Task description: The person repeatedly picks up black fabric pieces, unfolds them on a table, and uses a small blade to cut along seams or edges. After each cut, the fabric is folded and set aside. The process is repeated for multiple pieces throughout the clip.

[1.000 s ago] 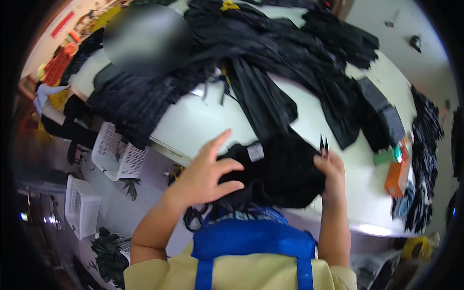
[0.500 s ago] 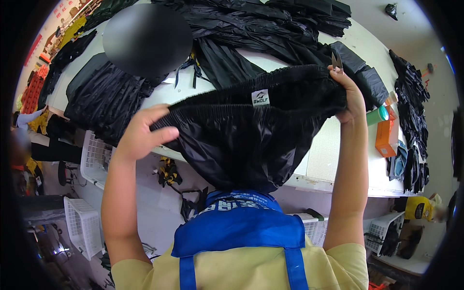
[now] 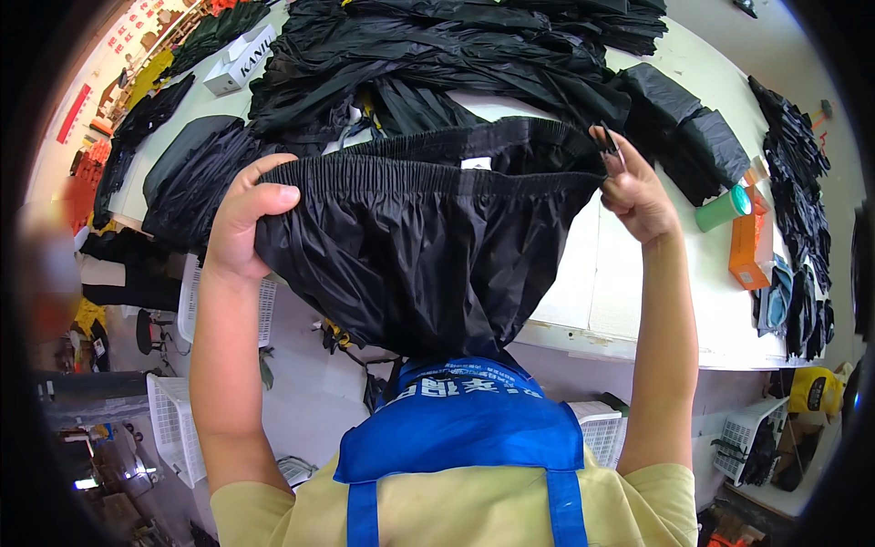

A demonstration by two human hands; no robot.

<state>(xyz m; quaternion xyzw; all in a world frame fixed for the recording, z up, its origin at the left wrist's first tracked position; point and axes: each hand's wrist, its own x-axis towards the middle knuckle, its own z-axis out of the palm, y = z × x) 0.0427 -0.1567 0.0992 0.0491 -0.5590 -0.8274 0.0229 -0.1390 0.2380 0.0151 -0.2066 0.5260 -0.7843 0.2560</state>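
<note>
A shiny black garment (image 3: 401, 255) with a gathered elastic waistband hangs in front of me above the table edge. Its waistband is spread wide, and a small white label (image 3: 476, 164) shows inside the back of the opening. My left hand (image 3: 246, 219) is closed on the waistband's left end, thumb in front, other fingers partly hidden. At the opposite end, my right hand (image 3: 643, 196) is closed around small metal thread snips (image 3: 609, 155), their blades pointing up beside the waistband. Its fingers meet the garment's edge; how firmly they grip the cloth I cannot tell.
Piles of black garments (image 3: 428, 64) cover the far side of the white table (image 3: 629, 283). A white box (image 3: 240, 62) stands at the back left. On the right are a green-lidded container (image 3: 723, 210) and an orange box (image 3: 751, 246). White plastic baskets (image 3: 178, 428) stand on the floor.
My right hand has moved slightly inward and down, and the snips with it. The waistband's front has risen, covering more of the label, and my left thumb now presses on it.
</note>
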